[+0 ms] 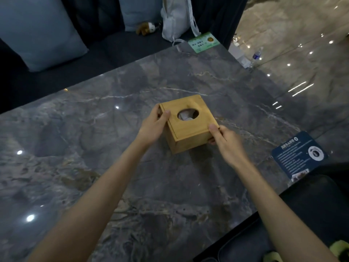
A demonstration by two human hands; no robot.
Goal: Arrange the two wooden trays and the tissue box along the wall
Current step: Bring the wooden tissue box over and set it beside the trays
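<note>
Head view: a person is gripping a wooden tissue box (188,123) with both hands over the middle of a dark marble tabletop (94,148).
Left hand (153,127): it is clamping the box's left side, thumb lying on the lid edge, fingers wrapping behind the far corner.
Right hand (224,140): it is pinching the near right corner, thumb on top, fingers curling under or against the side wall.
Box position: it is sitting turned at an angle, well apart from every table edge; whether it is resting or just off the surface is hard to tell.
Trays: neither wooden tray is showing in this view, so their placement is unknown.
Wall: no wall is showing either; a sofa with cushions (43,35) is running along the far edge.
Risk, lid: a seam is showing along the near edge of the lid, so squeezing there may be shifting the lid rather than the whole box.
Risk, surface: the tabletop is looking glossy, so pushing the box could be sending it sliding too far or skewed.
Risk, clutter: a green card (204,42) at the far edge and a blue card (300,154) at the right edge could be getting knocked off.
Risk, tissue: the paper in the round opening (188,114) could be snagging on a thumb.
</note>
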